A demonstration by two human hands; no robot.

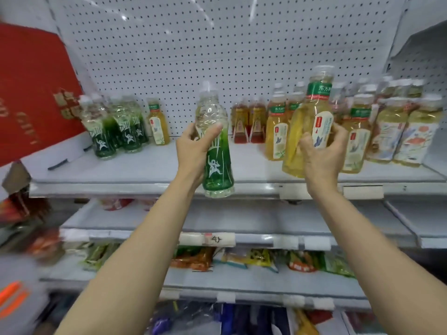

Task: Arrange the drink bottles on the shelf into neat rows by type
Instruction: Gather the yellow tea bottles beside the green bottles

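My left hand (193, 151) grips a clear bottle with a green label (216, 151), held upright in front of the white shelf (150, 165). My right hand (321, 155) grips a yellow tea bottle with a green neck band (312, 117), tilted slightly and lifted off the shelf. Several matching green-label bottles (116, 126) stand grouped at the shelf's left. One yellow tea bottle (158, 123) stands next to them. More yellow tea bottles (355, 131) stand at the right, with two reddish bottles (249, 124) behind the middle.
Pale bottles with flowered labels (406, 136) crowd the shelf's far right. A red box (31, 88) leans at the left end. A pegboard wall (217, 44) backs the shelf. Lower shelves hold snack packets (242, 259).
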